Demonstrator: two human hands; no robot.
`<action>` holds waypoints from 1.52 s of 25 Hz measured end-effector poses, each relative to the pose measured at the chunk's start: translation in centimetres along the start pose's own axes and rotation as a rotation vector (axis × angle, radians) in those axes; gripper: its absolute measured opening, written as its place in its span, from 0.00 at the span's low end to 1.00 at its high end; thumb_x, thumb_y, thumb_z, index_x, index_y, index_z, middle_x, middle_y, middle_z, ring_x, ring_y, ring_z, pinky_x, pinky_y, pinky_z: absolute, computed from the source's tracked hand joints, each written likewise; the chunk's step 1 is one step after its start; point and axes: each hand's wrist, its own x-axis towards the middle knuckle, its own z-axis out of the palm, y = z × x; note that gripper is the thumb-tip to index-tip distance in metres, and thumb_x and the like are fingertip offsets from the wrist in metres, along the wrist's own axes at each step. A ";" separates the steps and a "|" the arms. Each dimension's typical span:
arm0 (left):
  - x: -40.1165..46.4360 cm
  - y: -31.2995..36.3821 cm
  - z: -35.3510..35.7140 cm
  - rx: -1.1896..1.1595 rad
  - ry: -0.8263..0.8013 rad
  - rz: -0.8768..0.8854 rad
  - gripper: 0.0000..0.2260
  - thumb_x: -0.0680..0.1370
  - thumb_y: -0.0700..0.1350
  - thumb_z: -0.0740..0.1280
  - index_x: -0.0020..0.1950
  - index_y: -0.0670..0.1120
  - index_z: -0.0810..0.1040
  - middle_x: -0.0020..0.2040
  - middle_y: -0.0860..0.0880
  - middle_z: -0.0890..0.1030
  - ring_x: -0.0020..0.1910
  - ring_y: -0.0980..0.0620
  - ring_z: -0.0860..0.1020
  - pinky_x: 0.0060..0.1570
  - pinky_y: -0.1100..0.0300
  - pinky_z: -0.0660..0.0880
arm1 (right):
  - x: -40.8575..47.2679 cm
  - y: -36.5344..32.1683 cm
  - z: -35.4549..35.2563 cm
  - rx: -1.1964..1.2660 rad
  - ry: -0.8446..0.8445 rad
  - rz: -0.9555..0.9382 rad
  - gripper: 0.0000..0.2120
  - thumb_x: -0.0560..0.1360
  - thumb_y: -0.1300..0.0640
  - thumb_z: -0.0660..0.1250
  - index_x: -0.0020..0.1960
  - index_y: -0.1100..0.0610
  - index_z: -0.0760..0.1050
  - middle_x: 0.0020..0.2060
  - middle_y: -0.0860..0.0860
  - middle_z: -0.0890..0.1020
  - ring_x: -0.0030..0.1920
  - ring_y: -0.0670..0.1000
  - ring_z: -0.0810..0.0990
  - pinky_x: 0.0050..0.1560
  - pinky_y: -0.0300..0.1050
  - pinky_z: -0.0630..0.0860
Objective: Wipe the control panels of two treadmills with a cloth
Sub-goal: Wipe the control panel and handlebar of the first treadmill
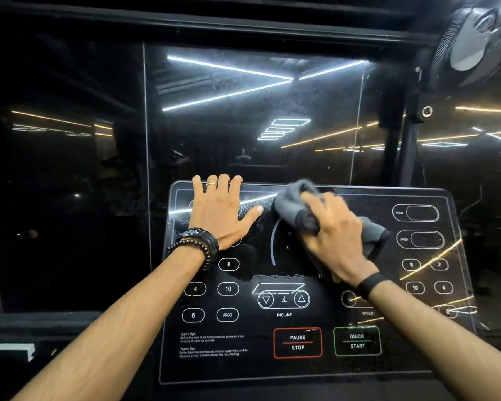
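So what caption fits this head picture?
Right hand wipes treadmill panel with grey cloth; left hand rests flat.

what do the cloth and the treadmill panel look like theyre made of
Cloth: soft grey fabric, possibly microfibre; it bunches and folds in the right hand.
Control panel: smooth glossy black plastic or glass; it mirrors the ceiling light strips and shows wet streaks.

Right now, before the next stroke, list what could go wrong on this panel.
1. The right hand sweeping the grey cloth down could press the INCLINE arrows or QUICK START.
2. The left hand rests flat on the control panel, possibly leaving fresh prints.
3. Streaks beside the left thumb may stay unwiped.
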 end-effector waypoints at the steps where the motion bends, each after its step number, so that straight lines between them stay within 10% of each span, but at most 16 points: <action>1: 0.0 0.0 0.0 -0.003 0.001 -0.003 0.34 0.76 0.70 0.46 0.69 0.47 0.68 0.59 0.46 0.74 0.58 0.43 0.72 0.68 0.36 0.60 | -0.6 0.4 -0.3 0.014 -0.039 -0.130 0.21 0.70 0.53 0.65 0.62 0.52 0.72 0.45 0.54 0.76 0.44 0.58 0.75 0.38 0.51 0.74; 6: 0.0 0.0 -0.1 -0.026 -0.019 -0.013 0.35 0.76 0.71 0.46 0.69 0.47 0.68 0.60 0.47 0.74 0.61 0.44 0.72 0.69 0.36 0.59 | 1.5 1.8 -1.1 0.039 0.013 0.313 0.21 0.72 0.52 0.67 0.64 0.53 0.71 0.47 0.56 0.76 0.48 0.61 0.76 0.41 0.53 0.74; 10: 0.0 0.1 0.0 -0.026 -0.011 -0.015 0.36 0.75 0.71 0.46 0.70 0.47 0.68 0.61 0.47 0.75 0.61 0.44 0.72 0.70 0.37 0.59 | -1.1 2.2 -1.3 0.015 -0.058 -0.117 0.22 0.70 0.52 0.63 0.63 0.52 0.70 0.45 0.56 0.77 0.45 0.61 0.77 0.39 0.55 0.77; 13: -0.1 0.0 -0.2 -0.041 -0.014 -0.018 0.36 0.76 0.71 0.46 0.70 0.47 0.68 0.61 0.47 0.75 0.62 0.44 0.72 0.70 0.37 0.59 | 1.3 3.4 -1.9 0.055 0.044 0.382 0.21 0.73 0.51 0.68 0.65 0.52 0.71 0.47 0.56 0.77 0.48 0.62 0.77 0.43 0.55 0.77; 17: -0.1 0.2 -0.1 -0.034 -0.005 -0.016 0.36 0.75 0.71 0.45 0.69 0.46 0.68 0.60 0.46 0.75 0.61 0.43 0.72 0.70 0.36 0.58 | -0.9 3.4 -1.5 -0.027 -0.025 -0.060 0.21 0.70 0.51 0.62 0.63 0.52 0.70 0.45 0.56 0.76 0.46 0.61 0.77 0.40 0.53 0.75; 21: 0.7 1.2 -0.6 -0.017 -0.049 -0.060 0.37 0.74 0.73 0.43 0.64 0.46 0.71 0.57 0.46 0.75 0.58 0.41 0.72 0.68 0.35 0.60 | 0.9 3.6 -1.6 0.010 0.039 0.367 0.22 0.72 0.52 0.68 0.65 0.52 0.71 0.47 0.56 0.76 0.48 0.61 0.76 0.42 0.53 0.74; 25: 2.1 4.0 -0.8 -0.072 -0.069 0.001 0.40 0.72 0.74 0.39 0.60 0.46 0.73 0.55 0.46 0.77 0.55 0.42 0.73 0.63 0.41 0.64 | -0.5 3.8 -1.5 -0.042 -0.046 -0.060 0.22 0.70 0.52 0.62 0.64 0.53 0.70 0.46 0.57 0.77 0.46 0.62 0.77 0.40 0.53 0.75; 28: 1.9 4.5 -0.2 -0.057 -0.040 0.023 0.39 0.73 0.74 0.40 0.60 0.45 0.71 0.55 0.46 0.75 0.54 0.42 0.72 0.64 0.40 0.63 | 1.7 4.9 -2.1 0.005 0.047 0.386 0.22 0.73 0.50 0.68 0.65 0.53 0.72 0.48 0.57 0.77 0.49 0.62 0.77 0.43 0.55 0.76; 32: 1.7 4.1 0.4 -0.042 -0.019 0.031 0.39 0.73 0.74 0.42 0.62 0.45 0.71 0.55 0.45 0.75 0.55 0.41 0.72 0.65 0.39 0.62 | -1.8 4.2 -1.5 -0.057 -0.015 0.024 0.23 0.70 0.51 0.65 0.65 0.52 0.70 0.47 0.57 0.77 0.47 0.61 0.76 0.41 0.53 0.75; 36: 1.7 4.3 0.2 -0.038 -0.023 0.024 0.40 0.73 0.75 0.42 0.62 0.44 0.71 0.55 0.45 0.74 0.54 0.41 0.71 0.65 0.39 0.62 | 0.4 5.6 -2.4 -0.018 0.058 0.416 0.22 0.74 0.49 0.69 0.66 0.53 0.71 0.48 0.58 0.77 0.49 0.63 0.77 0.42 0.55 0.75; 38: 1.6 4.4 0.3 -0.039 -0.017 0.024 0.40 0.73 0.75 0.42 0.62 0.44 0.71 0.55 0.45 0.74 0.54 0.41 0.71 0.65 0.39 0.62 | -1.2 4.2 -1.8 -0.084 0.013 0.126 0.22 0.72 0.52 0.65 0.65 0.53 0.69 0.47 0.58 0.76 0.47 0.62 0.76 0.40 0.54 0.75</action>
